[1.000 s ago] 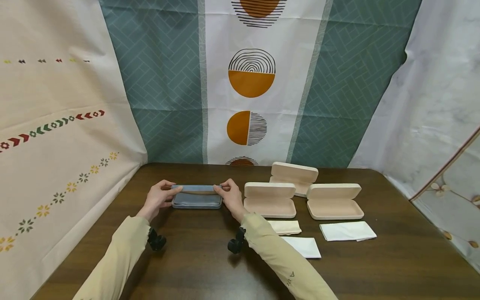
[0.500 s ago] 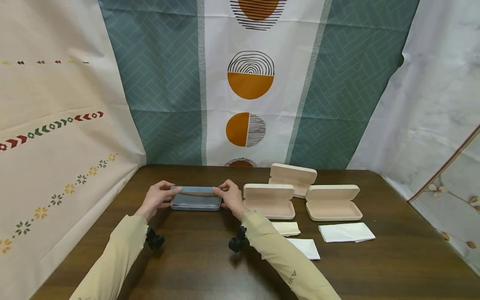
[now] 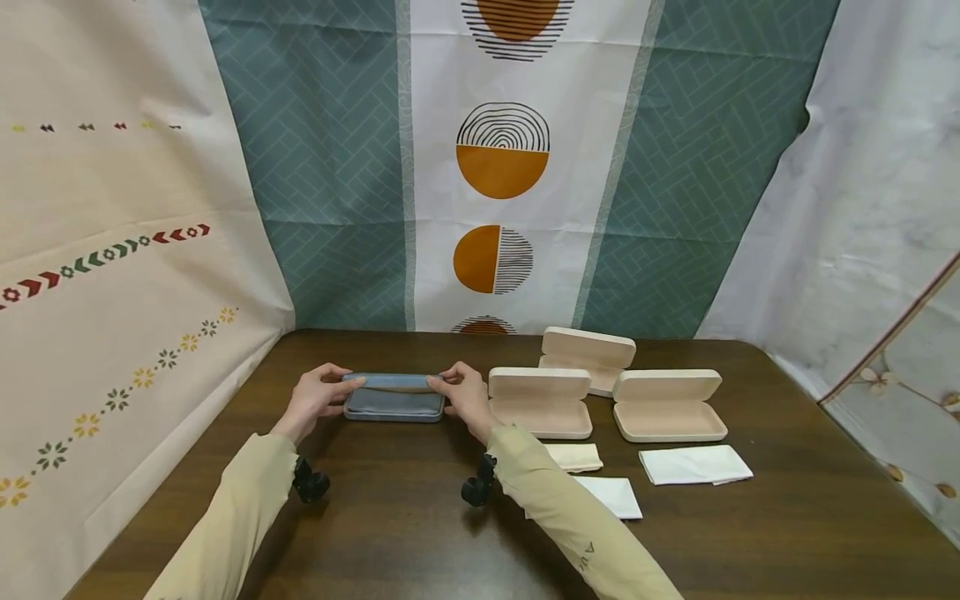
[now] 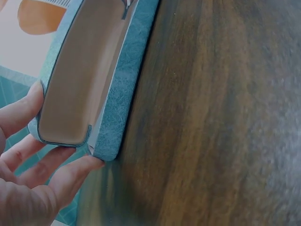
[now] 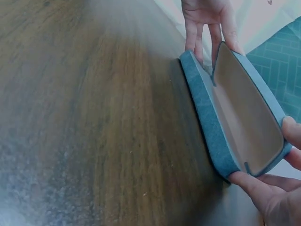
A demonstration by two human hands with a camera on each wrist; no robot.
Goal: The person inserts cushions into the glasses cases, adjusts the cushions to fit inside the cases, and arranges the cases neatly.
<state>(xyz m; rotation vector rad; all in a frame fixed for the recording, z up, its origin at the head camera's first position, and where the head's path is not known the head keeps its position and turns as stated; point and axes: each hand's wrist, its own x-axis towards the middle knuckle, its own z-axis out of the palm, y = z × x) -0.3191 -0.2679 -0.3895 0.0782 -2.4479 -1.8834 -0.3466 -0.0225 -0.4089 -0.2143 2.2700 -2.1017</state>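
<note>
A blue-grey glasses case (image 3: 396, 379) with a beige-lined lid stands partly opened at the left of the table. A folded grey cloth (image 3: 393, 402) lies inside. My left hand (image 3: 309, 402) grips the case's left end. In the left wrist view its thumb (image 4: 29, 106) presses the lid's rim, and a fingertip (image 4: 94, 162) touches the base's corner. At the opposite end my right hand (image 3: 467, 402) holds the case likewise. The right wrist view shows its thumb (image 5: 291, 132) on the lid's edge and a finger (image 5: 242, 181) against the base.
Three opened beige glasses cases stand to the right: a near-left one (image 3: 540, 421), a right one (image 3: 670, 422) and a rear one (image 3: 588, 344). Before them lie a cream cloth (image 3: 573, 456) and two white cloths, one nearer (image 3: 613, 497), one farther right (image 3: 695, 464). Curtains border the table.
</note>
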